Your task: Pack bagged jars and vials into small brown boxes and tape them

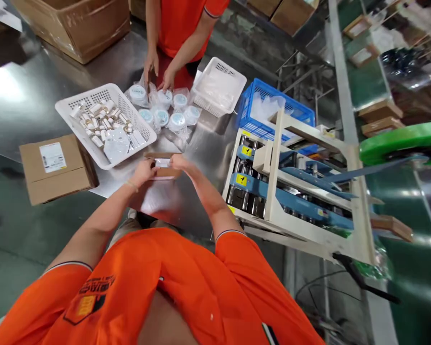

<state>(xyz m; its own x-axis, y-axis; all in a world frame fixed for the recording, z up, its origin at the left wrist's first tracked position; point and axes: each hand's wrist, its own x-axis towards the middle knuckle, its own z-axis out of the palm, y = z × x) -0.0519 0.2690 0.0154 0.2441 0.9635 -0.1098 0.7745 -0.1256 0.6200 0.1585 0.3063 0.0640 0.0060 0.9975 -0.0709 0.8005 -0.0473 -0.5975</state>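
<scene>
At the near edge of the steel table [204,153], a small carton [164,175] sits between the two hands, its top open toward the wearer and something white [162,163] showing inside. The left hand [143,171] pinches the carton's left end between thumb and fingers; the right hand [178,162] has its fingers pressed together over the right end, though at this size the exact grip of the fingertips is hard to make out. Working this well would seem to call for light, even pressure on both ends, so that the thin walls stay square, with fingertips clear of the opening and flaps folded without creasing. As for print, a white label [53,157] on the cardboard box [53,179] to the left carries lines too fine to read. Pale blue lids [161,116] of the bagged tubs bear printing, also illegible. Yellow stickers [241,179] on the roller machine [275,163] show a black pictogram, and the orange shirt [187,273] has dark lettering above a crest [86,306], neither clear enough to name a brand.
</scene>
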